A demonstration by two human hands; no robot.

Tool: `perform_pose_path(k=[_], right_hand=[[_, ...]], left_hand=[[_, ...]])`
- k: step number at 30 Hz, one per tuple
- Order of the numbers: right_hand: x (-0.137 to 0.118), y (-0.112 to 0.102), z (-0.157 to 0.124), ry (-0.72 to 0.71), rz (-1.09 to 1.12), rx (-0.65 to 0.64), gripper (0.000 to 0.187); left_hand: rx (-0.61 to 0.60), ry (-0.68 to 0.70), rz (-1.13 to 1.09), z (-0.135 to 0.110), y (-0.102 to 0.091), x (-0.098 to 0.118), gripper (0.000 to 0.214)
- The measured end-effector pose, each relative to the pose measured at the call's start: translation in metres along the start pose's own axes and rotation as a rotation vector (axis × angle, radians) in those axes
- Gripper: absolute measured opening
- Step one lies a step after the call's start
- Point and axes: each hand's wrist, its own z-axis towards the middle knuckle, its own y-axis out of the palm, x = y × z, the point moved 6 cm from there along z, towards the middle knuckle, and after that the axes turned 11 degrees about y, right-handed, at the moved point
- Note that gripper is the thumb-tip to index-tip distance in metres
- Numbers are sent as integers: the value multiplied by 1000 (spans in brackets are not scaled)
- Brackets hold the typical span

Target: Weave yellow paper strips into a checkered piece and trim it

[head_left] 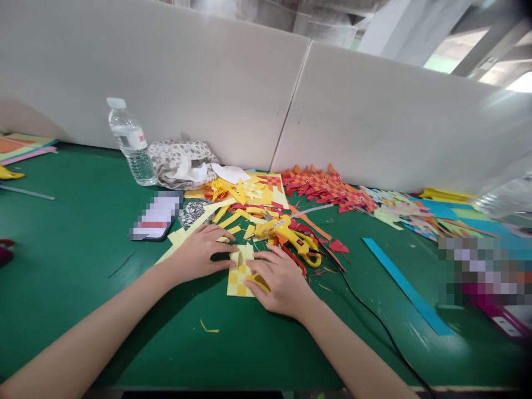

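Observation:
A small checkered piece of woven paper [238, 285], pale and darker yellow, lies on the green table between my hands. My left hand [203, 252] is at its upper left, with thumb and fingers bent onto a strip at the edge. My right hand [280, 280] grips its right side, and a curled yellow strip [260, 282] shows between the fingers. Part of the paper is hidden under the right hand. Just beyond, a yellow glue gun [285, 230] lies on scissors and paper scraps.
A black cord [374, 313] runs from the glue gun to the front edge. A water bottle [132, 144], a phone [157, 215] and a patterned cloth [183, 158] stand or lie left. Woven red-orange paper pieces [324, 185] pile by the partition [394, 122]. A blue strip [407, 285] lies right.

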Motion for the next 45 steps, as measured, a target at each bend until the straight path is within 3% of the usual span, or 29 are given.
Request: perform_pose_path(k=[8,10,12,14,17,21,28,32,39,45], right_hand=[[-4,-4,1,-7,17,14,16],[1,-9,2,23,20,84,11],[17,-19,3,149,-6,235,6],[40,-28,1,347,-76,389,13],[70,-25,-1,562,-169,358,31],[86,-19,-2,687,-198,264,29],[87,-20,-3,673,-149,305,27],[85,-23,-3,590,-53,354,26],[71,-20,-2,404,25,283,21],[66,-18,-1,362,25,243,19]], left_hand=[[-6,-7,-259,1,1,9,12],[-21,0,-285,1,2,10,11],[-28,22,-291,1,2,11,10],[-43,53,-280,1,1,13,10],[-52,106,-227,0,0,16,14],[-40,166,-178,0,-2,20,19],[-87,144,-133,-2,0,18,23],[-94,154,-134,-2,0,20,26],[-85,180,-144,-3,-1,21,24],[-87,192,-143,-4,0,21,22]])
